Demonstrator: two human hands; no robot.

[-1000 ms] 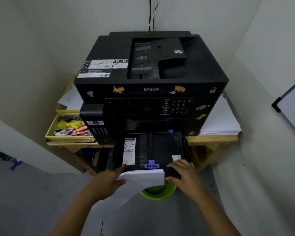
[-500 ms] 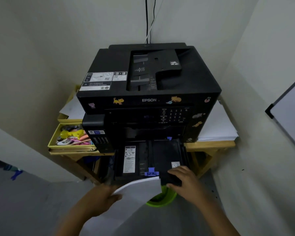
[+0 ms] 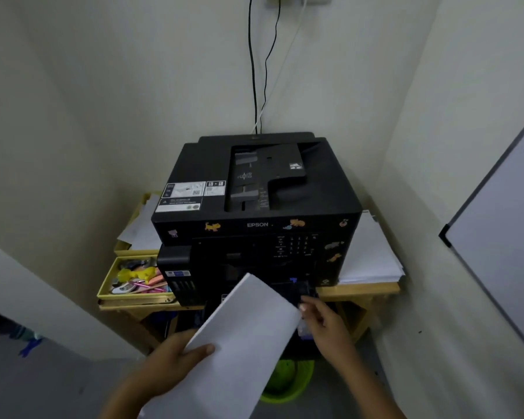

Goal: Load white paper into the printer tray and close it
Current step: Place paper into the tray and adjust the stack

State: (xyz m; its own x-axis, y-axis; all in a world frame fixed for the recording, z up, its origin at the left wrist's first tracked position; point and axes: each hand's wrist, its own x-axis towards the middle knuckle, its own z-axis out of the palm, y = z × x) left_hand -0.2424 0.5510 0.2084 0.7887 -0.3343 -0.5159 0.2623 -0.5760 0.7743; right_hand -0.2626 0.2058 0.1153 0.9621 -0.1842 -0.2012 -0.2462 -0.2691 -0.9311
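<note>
We see the printer (image 3: 256, 213) farther off than a second ago. Our paper (image 3: 245, 337), lower a moment back, now tilts up over the open tray (image 3: 303, 290), not yet in it. Left hand (image 3: 167, 362) grips the stack's edge; right hand (image 3: 327, 322) reaches, fingers relaxed, holding nothing.

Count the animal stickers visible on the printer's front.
6 that I can make out: purple one at far left, orange cat left of the EPSON logo, orange-and-blue pair right of it, one at the top right corner, two below. The paper may hide more.
</note>
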